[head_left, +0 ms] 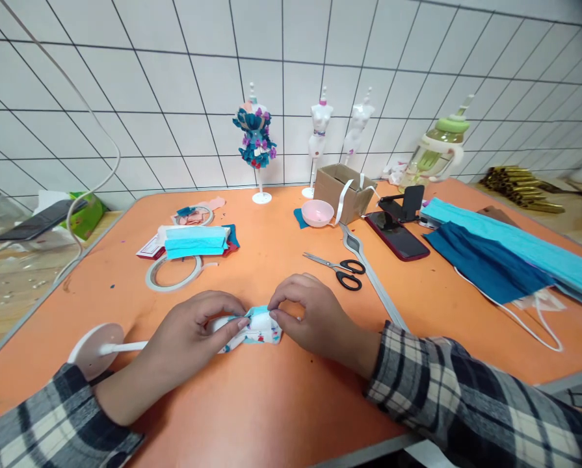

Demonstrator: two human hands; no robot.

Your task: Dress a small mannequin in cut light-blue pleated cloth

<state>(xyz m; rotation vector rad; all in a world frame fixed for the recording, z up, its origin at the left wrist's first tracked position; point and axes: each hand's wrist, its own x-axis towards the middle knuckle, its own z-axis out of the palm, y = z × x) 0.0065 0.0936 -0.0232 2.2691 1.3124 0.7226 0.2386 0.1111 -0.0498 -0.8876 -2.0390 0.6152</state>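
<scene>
Forearms come in low from the near left and right, hands angled inward over the orange table (251, 416). Left hand (190, 331) pinches the printed white-and-blue piece (264, 331) between thumb and index – right hand (313, 317) has thumb and index closed on its upper right corner. Piece sits near-middle of the table – white stem (127, 347) meets left hand, scissors (337, 266) beyond right.
</scene>
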